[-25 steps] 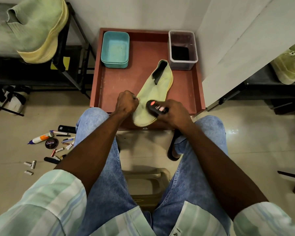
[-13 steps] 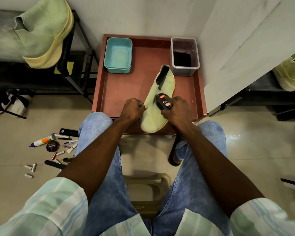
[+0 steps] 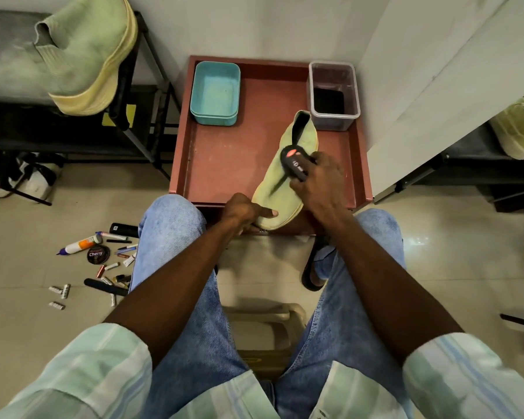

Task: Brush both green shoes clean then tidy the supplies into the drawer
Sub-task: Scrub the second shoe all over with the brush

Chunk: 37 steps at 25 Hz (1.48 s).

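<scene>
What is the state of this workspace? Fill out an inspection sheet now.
Surface: red-brown tray against the wall.
Job's things: green shoe on the tray, toe over the near edge; second green shoe on the rack.
Clutter: teal tub, clear tub; polish tin, batteries and pens on the floor.
Grippers: left hand pins the toe; right hand holds the black brush on the shoe.
Cables: nothing seen.
Surroundings: tiled floor, white wall.

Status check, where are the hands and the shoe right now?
Left hand pinning green shoe toe. Right hand pressing brush mid-shoe. Nothing blocking.
</scene>
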Available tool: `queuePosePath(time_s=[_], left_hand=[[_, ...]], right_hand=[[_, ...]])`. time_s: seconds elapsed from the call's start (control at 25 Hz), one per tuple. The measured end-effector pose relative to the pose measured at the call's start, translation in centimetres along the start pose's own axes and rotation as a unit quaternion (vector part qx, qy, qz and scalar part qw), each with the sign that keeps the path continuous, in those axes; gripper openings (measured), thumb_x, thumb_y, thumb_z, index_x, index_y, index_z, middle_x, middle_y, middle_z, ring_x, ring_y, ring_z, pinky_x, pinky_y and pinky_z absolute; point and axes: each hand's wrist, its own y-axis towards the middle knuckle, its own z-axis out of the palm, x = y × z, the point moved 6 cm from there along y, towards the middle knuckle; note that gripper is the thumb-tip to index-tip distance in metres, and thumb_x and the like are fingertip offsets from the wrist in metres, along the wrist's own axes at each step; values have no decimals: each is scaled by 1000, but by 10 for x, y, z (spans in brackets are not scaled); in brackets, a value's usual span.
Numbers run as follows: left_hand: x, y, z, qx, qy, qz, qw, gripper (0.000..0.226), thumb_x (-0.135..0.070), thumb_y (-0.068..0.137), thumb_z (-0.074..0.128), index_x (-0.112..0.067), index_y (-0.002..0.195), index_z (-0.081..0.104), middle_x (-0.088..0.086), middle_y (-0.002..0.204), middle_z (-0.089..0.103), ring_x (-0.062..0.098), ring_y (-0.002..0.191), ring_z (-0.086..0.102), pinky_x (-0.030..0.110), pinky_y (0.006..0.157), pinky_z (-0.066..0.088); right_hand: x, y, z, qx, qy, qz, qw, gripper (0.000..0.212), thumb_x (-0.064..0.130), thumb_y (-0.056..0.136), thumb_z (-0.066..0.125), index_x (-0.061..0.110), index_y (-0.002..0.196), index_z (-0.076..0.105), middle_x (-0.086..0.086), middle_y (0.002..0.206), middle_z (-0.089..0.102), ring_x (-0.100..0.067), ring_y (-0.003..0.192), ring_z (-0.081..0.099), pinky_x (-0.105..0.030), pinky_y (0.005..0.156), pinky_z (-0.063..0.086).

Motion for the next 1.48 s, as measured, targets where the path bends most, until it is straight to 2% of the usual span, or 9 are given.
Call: queuePosePath(time_s=[0.08,0.28,0.44,0.6,0.76,0.92,1.08,1.32,1.48], left_hand=[[-4,-1,-5,-46,22,31,998,41,-15,59,92,4,80,63,17,73,68,25,50,66,30,45,54],[-11,-1,-14,-114,159,94,976,37,-27,66,87,-2,70,60,8,63,64,13,45,58,15,35,40],[-13,-3,-14,-131,174,94,971,56,-35,57,92,3,85,63,13,73,69,20,52,63,24,39,42],[-12,-3,-14,-157,221,103,957,46,-34,64,85,-2,92,65,16,89,70,30,79,66,27,58,39],[-8,2,-17,-162,202,98,961,64,-47,53,90,-1,90,65,15,86,69,27,75,65,27,52,33],[-9,6,-20,-143,213,98,962,53,-34,62,89,0,94,65,14,88,67,23,75,60,29,57,37],[-11,13,-38,-157,153,96,971,58,-34,57,92,2,93,64,16,92,71,26,71,68,29,52,51],[-18,2,-61,-277,116,130,945,65,-34,77,80,2,120,47,16,116,59,32,103,59,37,82,50],[3,15,-43,-178,-110,35,977,53,-26,83,77,6,117,52,20,115,62,35,76,69,36,49,59]], right_hand=[[-13,1,-10,-59,50,66,995,51,41,78,63,20,124,61,-11,121,57,-29,105,53,-38,90,44],[46,-21,12,0,24,-170,985,51,38,72,65,17,119,66,-15,111,62,-34,92,59,-38,78,46],[-11,7,-5,-37,67,65,995,52,44,76,60,25,124,61,-13,113,58,-31,99,56,-39,82,49],[42,-22,14,35,109,-138,984,53,41,72,59,19,120,66,-19,108,62,-37,96,59,-39,77,51],[3,3,0,26,133,56,989,53,35,76,69,20,126,62,-16,112,57,-32,104,55,-37,81,50],[36,-23,17,101,132,-113,980,55,34,75,70,19,127,62,-18,119,58,-35,106,55,-39,85,49],[-8,-3,6,43,133,70,988,60,35,76,69,21,133,56,-14,114,59,-31,102,56,-36,83,48],[25,-35,27,105,99,-10,990,59,36,78,68,23,134,54,-15,110,58,-34,104,55,-37,79,47],[16,-32,24,85,93,36,991,60,35,81,66,23,137,49,-16,114,56,-35,104,54,-38,80,47]])
